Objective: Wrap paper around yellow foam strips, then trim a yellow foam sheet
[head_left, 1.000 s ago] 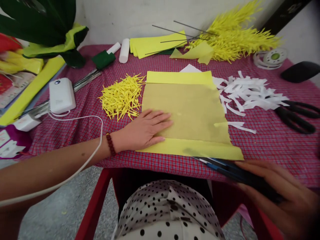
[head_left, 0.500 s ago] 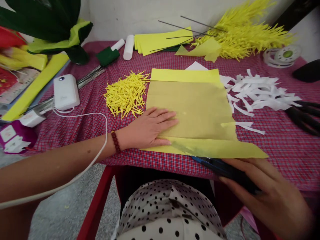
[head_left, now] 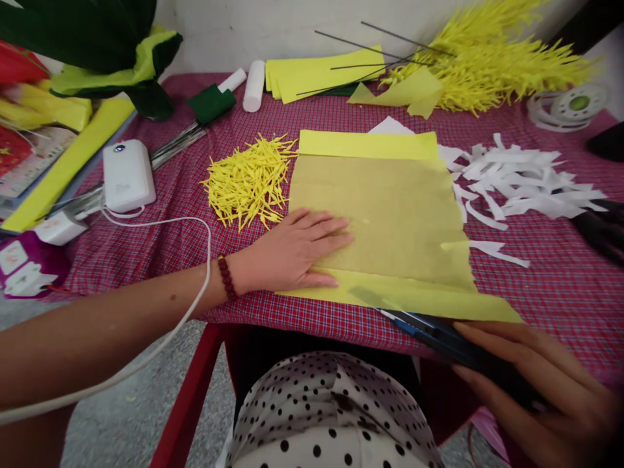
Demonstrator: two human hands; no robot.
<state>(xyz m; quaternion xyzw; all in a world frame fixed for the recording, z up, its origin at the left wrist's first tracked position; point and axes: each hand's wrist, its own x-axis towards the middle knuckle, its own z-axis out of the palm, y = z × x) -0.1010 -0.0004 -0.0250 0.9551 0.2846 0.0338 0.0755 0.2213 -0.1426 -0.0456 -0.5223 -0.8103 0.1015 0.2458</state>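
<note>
My left hand (head_left: 305, 250) lies flat, fingers spread, on a tan-yellow sheet (head_left: 380, 208) at the table's front edge. Along the sheet's near side runs a folded yellow strip (head_left: 439, 302). Low on the right, my right hand (head_left: 541, 377) is wrapped round a black and blue utility knife (head_left: 439, 338). Its blade shows faintly through the strip, so it lies beneath that layer. The strip's right end reaches over the fingers of my right hand. A pile of thin twisted yellow pieces (head_left: 248, 182) sits left of the sheet.
White cut strips (head_left: 521, 175) lie right of the sheet, beside black scissors handles (head_left: 602, 227). A white power bank (head_left: 128, 175) with a cable (head_left: 208, 253) crossing my left arm is at left. Yellow fringed stems (head_left: 487, 71), wires and a tape roll (head_left: 578, 104) stand behind.
My right hand and the knife have moved right and slightly down, the blade still under the strip. The left hand stays pressed on the sheet. The view has shifted a little.
</note>
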